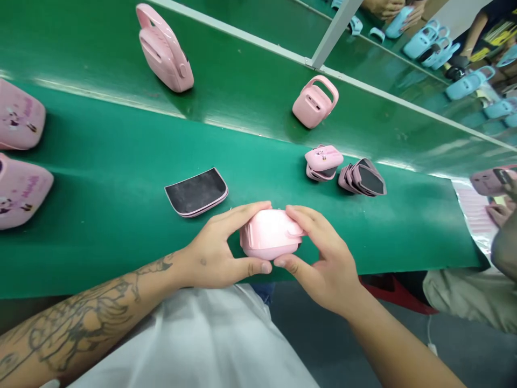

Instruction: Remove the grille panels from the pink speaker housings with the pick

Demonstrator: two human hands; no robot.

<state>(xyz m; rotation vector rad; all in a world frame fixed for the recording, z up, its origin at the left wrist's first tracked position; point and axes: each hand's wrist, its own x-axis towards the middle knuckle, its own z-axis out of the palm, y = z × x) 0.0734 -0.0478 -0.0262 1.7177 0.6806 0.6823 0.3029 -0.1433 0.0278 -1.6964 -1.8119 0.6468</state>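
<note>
Between my two hands, close to the table's near edge, is a glossy pink plastic device (271,233) with rounded corners. My left hand (226,248) grips its left end, fingers over the far side and thumb along the near side. On the right end, my right hand (323,253) holds it the same way. The device's far side is hidden by my fingers. A short stack of pink-edged panels with a dark face (197,193) lies just beyond my left hand.
Pink handled devices stand on the ledge, one at left (165,54) and another at right (313,105). Two stacks of panels (324,159) sit beyond my right hand. Pink printed housings (22,191) are at far left. A co-worker's hand (501,210) shows at right; blue devices (424,40) lie across the divider.
</note>
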